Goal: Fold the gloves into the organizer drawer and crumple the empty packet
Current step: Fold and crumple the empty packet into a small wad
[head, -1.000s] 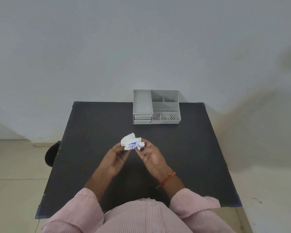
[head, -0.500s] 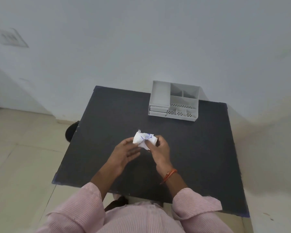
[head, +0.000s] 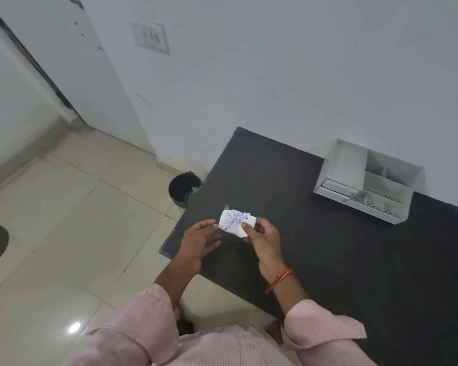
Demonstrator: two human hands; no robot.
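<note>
A crumpled white packet [head: 233, 222] with blue print hangs above the left part of the black table [head: 341, 254]. My right hand [head: 262, 235] pinches its right side between thumb and fingers. My left hand [head: 200, 240] has its fingertips at the packet's left edge, palm half open. The grey organizer [head: 365, 180] stands at the table's far edge by the wall, its two drawers at the lower left closed. The gloves are not visible.
A black round bin [head: 184, 188] stands on the tiled floor just left of the table's far left corner. A door and a wall switch are at the upper left. The white wall runs behind the table.
My head has turned left, so the table and organizer slid to the right of the view. The packet stays between both hands, now held more by the right hand.
</note>
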